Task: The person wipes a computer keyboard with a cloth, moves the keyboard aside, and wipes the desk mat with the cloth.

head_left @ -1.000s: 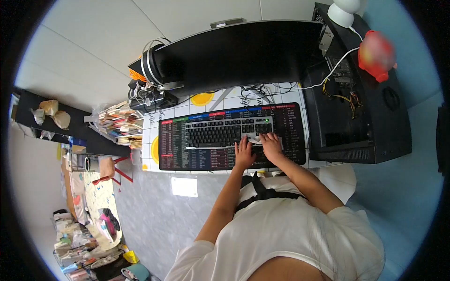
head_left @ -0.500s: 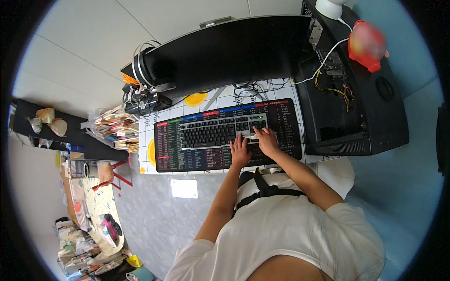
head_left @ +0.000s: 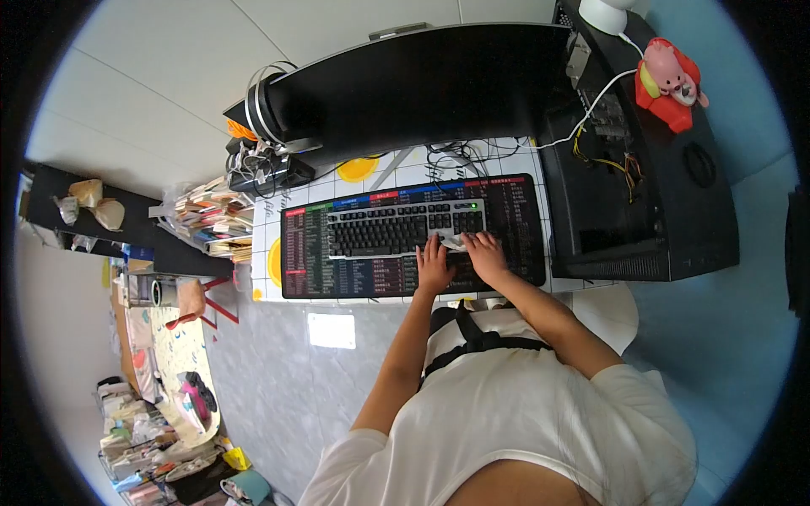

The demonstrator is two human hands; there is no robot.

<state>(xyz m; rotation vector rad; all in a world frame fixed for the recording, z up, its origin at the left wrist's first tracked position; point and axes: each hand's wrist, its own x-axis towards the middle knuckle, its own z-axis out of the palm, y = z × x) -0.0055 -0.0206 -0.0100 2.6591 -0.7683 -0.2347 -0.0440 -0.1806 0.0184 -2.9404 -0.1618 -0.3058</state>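
A black keyboard (head_left: 377,233) with a silver-grey frame lies on a long printed desk mat (head_left: 314,282). On the keyboard's right part, between my hands, is a crumpled white tissue (head_left: 454,243). My left hand (head_left: 434,270) rests at the keyboard's front edge, fingers stretched forward, the tips beside the tissue. My right hand (head_left: 485,257) lies over the number pad with its fingers at the tissue's right side, and it seems to hold the tissue there. The exact grip is too small to make out.
A wide black monitor (head_left: 413,88) stands behind the keyboard. To the right is an open black computer case (head_left: 607,215) with a red and pink toy (head_left: 671,84) on it. Headphones (head_left: 261,110), cables (head_left: 456,156) and stacked papers (head_left: 211,221) are around the desk.
My right hand has drawn back slightly toward me and to the right, off the upper number pad. The tissue shows more openly between the hands. The view has shifted a little.
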